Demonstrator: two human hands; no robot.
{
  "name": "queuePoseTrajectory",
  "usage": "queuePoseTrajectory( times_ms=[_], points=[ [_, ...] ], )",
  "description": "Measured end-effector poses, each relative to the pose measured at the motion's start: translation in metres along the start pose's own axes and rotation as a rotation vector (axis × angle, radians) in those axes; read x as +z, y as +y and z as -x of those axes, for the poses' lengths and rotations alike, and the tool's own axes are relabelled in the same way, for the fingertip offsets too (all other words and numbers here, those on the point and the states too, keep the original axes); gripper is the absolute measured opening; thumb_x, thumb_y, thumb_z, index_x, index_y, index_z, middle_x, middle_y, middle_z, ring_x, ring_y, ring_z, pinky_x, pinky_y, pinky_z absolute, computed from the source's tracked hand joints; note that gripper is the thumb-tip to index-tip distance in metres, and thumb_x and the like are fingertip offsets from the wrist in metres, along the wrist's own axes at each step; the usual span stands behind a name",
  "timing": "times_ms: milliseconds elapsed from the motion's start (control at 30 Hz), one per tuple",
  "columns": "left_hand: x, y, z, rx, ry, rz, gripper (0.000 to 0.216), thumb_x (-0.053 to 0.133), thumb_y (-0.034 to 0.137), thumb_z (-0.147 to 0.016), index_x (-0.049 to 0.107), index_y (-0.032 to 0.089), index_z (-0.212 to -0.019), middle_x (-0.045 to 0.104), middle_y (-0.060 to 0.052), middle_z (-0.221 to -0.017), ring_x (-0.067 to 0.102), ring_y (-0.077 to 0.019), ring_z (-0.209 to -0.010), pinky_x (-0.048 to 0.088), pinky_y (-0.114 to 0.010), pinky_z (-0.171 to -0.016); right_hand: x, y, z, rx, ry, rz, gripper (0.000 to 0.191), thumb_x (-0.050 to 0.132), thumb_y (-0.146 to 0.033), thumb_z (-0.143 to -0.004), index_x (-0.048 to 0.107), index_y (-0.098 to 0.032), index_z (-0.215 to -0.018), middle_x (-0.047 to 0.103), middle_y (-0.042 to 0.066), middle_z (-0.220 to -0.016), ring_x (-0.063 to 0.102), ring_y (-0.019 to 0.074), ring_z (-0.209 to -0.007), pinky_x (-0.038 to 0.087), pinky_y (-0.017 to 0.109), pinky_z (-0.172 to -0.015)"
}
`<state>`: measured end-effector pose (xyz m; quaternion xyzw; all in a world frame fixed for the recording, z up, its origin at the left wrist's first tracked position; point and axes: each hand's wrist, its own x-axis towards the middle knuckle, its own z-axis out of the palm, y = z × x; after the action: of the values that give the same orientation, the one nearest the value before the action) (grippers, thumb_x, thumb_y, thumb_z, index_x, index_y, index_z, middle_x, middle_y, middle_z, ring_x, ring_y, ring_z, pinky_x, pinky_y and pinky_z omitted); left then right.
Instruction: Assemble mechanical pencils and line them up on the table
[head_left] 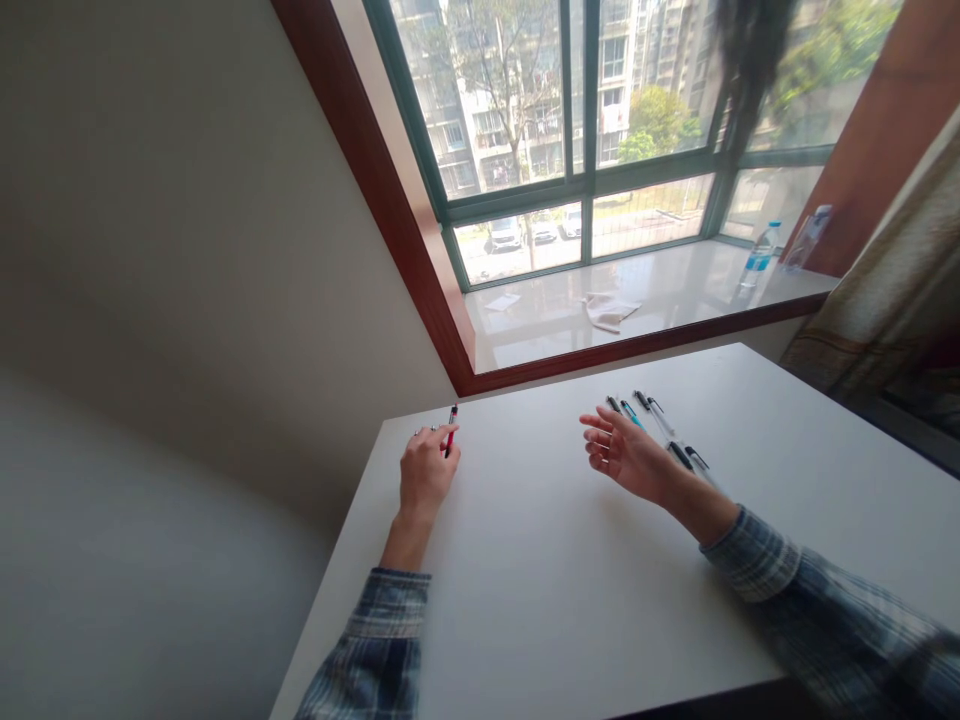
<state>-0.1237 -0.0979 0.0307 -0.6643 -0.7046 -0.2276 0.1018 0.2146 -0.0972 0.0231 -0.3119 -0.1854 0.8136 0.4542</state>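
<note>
At the far left of the white table [517, 560], my left hand [426, 470] has its fingers closed on a red and black pen [451, 432], which points away from me. My right hand [624, 452] is held over the table with its fingers apart and nothing in them. Just beyond and beside it lie several pens: a teal one [631, 414], a clear one with a black clip [661, 416], and a black-tipped one [680, 456] partly covered by my right wrist. Part of the group is hidden behind the hand.
Behind the table is a window sill [540, 335] with a crumpled cloth [609, 312], a blue-capped water bottle [760, 255] and another clear bottle [808, 238]. A wall [187, 330] rises on the left. A curtain [877, 270] hangs at the right.
</note>
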Motion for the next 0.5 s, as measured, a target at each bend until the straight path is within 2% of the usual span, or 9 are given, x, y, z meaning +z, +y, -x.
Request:
queuePoseTrajectory(
  times_ms=[233, 500],
  points=[
    [0.0061, 0.0019, 0.0020, -0.059, -0.100, -0.037, 0.028, 0.054, 0.021, -0.087, 0.078, 0.022, -0.103, 0.071, -0.008, -0.091, 0.062, -0.0245, -0.087, 0.049, -0.035, -0.083, -0.0034, 0.0004, -0.0024, -0.022, -0.009, 0.033, 0.025, 0.075, -0.039, -0.088, 0.070, -0.018, -0.100, 0.064, 0.000, -0.073, 0.057, 0.0111, -0.062, 0.051, 0.022, -0.057],
    [0.0048, 0.0005, 0.0028, -0.036, -0.105, -0.162, 0.028, 0.052, 0.023, -0.089, 0.078, 0.019, -0.100, 0.071, -0.013, -0.090, 0.061, -0.0294, -0.091, 0.049, -0.040, -0.086, -0.0015, 0.0003, 0.0006, -0.026, -0.027, 0.064, 0.024, 0.077, -0.040, -0.086, 0.070, -0.019, -0.096, 0.064, 0.000, -0.072, 0.056, 0.0108, -0.062, 0.051, 0.022, -0.057]
  ],
)
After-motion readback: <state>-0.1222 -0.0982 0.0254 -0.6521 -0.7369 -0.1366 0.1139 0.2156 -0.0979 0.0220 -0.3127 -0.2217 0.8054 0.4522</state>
